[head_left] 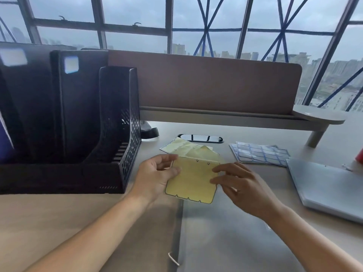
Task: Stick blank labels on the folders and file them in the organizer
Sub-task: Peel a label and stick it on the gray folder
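I hold a yellow label backing sheet (191, 181) with a dark outline just above the table. My left hand (155, 176) grips its left edge, thumb on top. My right hand (245, 185) pinches its right edge with fingertips and thumb. Under my hands a translucent grey folder (225, 236) lies flat, its spine towards the left. The black mesh organizer (121, 138) stands at the left, and two dark folders (78, 107) with pale labels (71, 64) stand upright in it. Sheets of blue-bordered blank labels (259, 154) lie at the right.
More yellow backing sheets (186, 147) lie behind the held one. A phone (200, 138) lies beyond them, under a raised desk shelf (235, 117). A silver laptop (330, 189) sits at the right, with a red object (359, 156) at the frame edge.
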